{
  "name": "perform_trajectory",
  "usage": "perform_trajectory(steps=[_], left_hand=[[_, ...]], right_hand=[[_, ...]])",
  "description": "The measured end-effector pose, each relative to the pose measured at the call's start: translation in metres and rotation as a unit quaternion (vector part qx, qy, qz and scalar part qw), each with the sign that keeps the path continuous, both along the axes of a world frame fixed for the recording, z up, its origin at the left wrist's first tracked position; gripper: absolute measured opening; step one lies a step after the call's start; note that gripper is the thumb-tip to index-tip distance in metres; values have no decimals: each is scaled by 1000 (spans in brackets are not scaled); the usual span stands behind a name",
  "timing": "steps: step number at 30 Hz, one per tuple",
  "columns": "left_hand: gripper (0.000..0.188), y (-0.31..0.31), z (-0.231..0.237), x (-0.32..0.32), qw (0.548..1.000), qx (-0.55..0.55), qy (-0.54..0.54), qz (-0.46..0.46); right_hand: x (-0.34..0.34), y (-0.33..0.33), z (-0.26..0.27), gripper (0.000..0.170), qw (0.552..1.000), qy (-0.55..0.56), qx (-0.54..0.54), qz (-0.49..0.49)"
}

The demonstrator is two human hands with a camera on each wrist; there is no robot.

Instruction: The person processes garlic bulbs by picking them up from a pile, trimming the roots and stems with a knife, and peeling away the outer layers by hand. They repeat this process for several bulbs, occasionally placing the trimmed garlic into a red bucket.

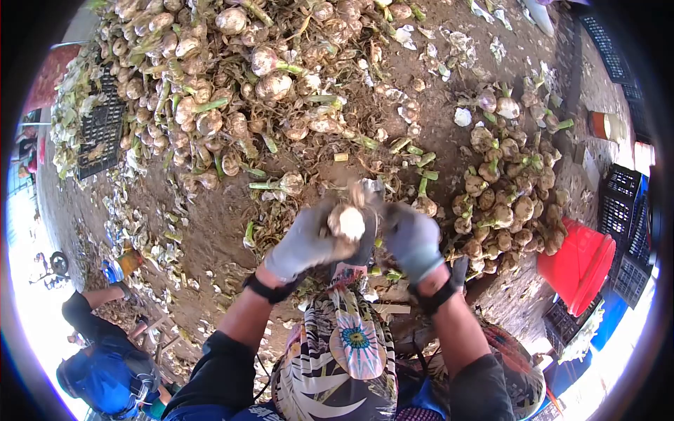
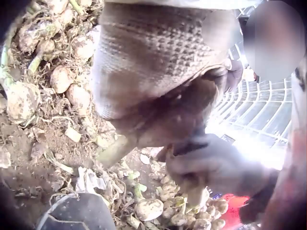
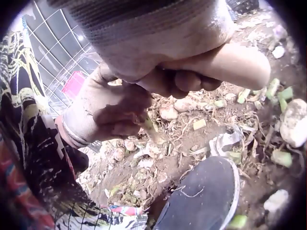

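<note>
So, going left to right, with the bulb as the middle of the clock: a person in a blue top [image 1: 105, 375] was down at 8 o'clock, and a black slatted plastic crate [image 1: 102, 133] stood near 10. A big sprawling pile of dirty, root-tangled garlic [image 1: 210, 123] filled roughly 10 to 12.

The left hand [image 1: 302, 245], in a pale grey knit glove, was gripping a round garlic bulb with a bright white face [image 1: 349, 223], held up just above a dark grey shoe [image 3: 201, 199]. The right hand [image 1: 414, 242], also gloved, was close by at about 4 o'clock. Its fingers looked curled, but it was blurry, so I couldn't tell what it was grasping, if anything, or make out a tool.

A smaller heap of short-stemmed brownish bulbs [image 1: 502, 203] sat just shy of 3, then a red plastic bucket [image 1: 572, 263] a bit past 3.

What could've gone wrong? Dusty glove on a rounded bulb: a loose grip and it'd drop onto the shoe. With both hands that close, a sloppy right-hand move might've clipped the left fingers. And bumping the heap could've sent bulbs rolling.
</note>
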State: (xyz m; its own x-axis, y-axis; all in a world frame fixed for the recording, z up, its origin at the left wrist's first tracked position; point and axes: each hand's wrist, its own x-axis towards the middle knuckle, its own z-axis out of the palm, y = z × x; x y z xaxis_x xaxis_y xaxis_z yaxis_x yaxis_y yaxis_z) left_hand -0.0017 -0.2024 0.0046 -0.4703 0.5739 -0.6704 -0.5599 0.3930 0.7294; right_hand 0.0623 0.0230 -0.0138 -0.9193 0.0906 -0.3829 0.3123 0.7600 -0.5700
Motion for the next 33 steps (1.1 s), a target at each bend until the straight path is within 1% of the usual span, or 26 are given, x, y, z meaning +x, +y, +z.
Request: perform_trajectory(steps=[1,3,4,5,7,8,10,11,13,14,15,16,17,19,21,22,23,24,25,26,27,29,30,31,32,33], left_hand=[[61,10,6,11,935,229,-217,162],[61,17,38,2,989,118,64,58],[61,20,39,-3,994,97,40,29],[54,24,24,3,978,81,192,14],[42,29,6,11,950,32,311,-1],[42,28,4,9,950,31,312,0],[28,26,2,4,842,30,512,-167],[28,25,6,5,841,30,513,-169],[17,24,21,1,804,8,560,-202],[18,32,27,-5,800,22,571,-183],[27,49,27,-3,838,83,515,-164],[41,76,41,5,848,120,504,-113],[55,104,49,15,896,224,372,-92],[59,122,48,3,858,269,437,-33],[67,93,44,-13,935,29,352,-24],[70,68,18,-19,926,-80,369,18],[73,41,-5,-24,905,-188,377,59],[78,19,-4,-30,902,-297,312,42],[78,-12,-44,-19,863,-365,348,23],[75,-28,-60,-15,868,-412,278,3],[71,-49,-89,-7,870,-382,312,6],[62,-51,-92,-2,900,-339,268,55],[62,-44,-81,3,902,-337,263,54],[58,-34,-69,2,952,-210,186,126],[54,-25,-56,1,973,-76,105,193],[54,-20,-50,3,972,-75,106,194]], right_hand=[[-5,17,-8,19,987,-143,47,-59],[3,31,-18,23,985,-142,91,-49],[10,32,-23,28,992,-106,15,-67],[8,29,-18,31,983,-132,-82,-101],[-7,16,2,31,977,-107,-163,-83],[-13,9,13,29,978,-67,-186,-59],[-15,11,6,28,980,-91,-178,-20],[-15,13,0,28,979,-112,-168,18],[20,26,-37,32,983,-180,-27,9],[41,33,-58,34,979,-199,-54,-4],[65,32,-73,36,970,-228,-85,-17],[76,24,-77,36,968,-232,-89,-15],[78,17,-82,35,978,-169,-118,-31],[84,8,-84,33,982,-47,-170,-64],[85,5,-81,31,966,82,-221,-103],[79,18,-67,27,921,-164,-278,-217],[71,26,-58,26,924,-114,-284,-229],[66,34,-56,24,902,-146,-296,-277],[61,38,-54,21,877,-180,-308,-321],[41,28,-26,17,844,-181,-349,-364],[30,19,-19,17,845,-181,-349,-363],[19,6,-13,16,850,-127,-390,-331],[15,-1,-18,20,914,-84,-306,-252],[12,-5,-16,25,960,-31,-238,-143],[5,-12,-11,29,976,-37,-192,-96],[-1,-22,-2,32,987,-47,-145,-51]])
